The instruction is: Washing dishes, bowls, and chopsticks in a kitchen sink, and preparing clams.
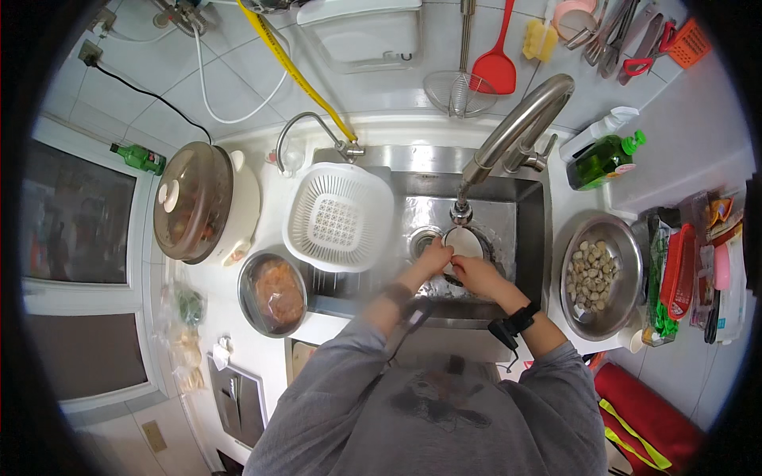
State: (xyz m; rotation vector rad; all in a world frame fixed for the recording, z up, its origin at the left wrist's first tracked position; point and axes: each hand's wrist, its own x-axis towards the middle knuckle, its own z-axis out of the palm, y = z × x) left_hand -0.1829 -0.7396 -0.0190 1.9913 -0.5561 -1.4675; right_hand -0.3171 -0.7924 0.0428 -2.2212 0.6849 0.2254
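Observation:
Both hands are inside the stainless steel sink (411,205), under the metal faucet (518,131). My left hand (436,256) grips the left rim of a small white bowl (465,243), just below the spout. My right hand (473,272) is at the bowl's near edge, close beside the left; its fingers are bent and partly hidden, so its hold cannot be told. Beneath the bowl lies a dark-rimmed round thing, mostly covered. The sink drain (424,241) shows left of the bowl. Over the sink's left part sits a white plastic colander basket (339,217).
Right of the sink stands a metal basin of clams (632,262), with a green soap bottle (601,163) behind. On the left are a metal bowl of meat (244,309) and a lidded electric cooker (247,196). Utensils, including a red spatula (495,68), hang on the back wall.

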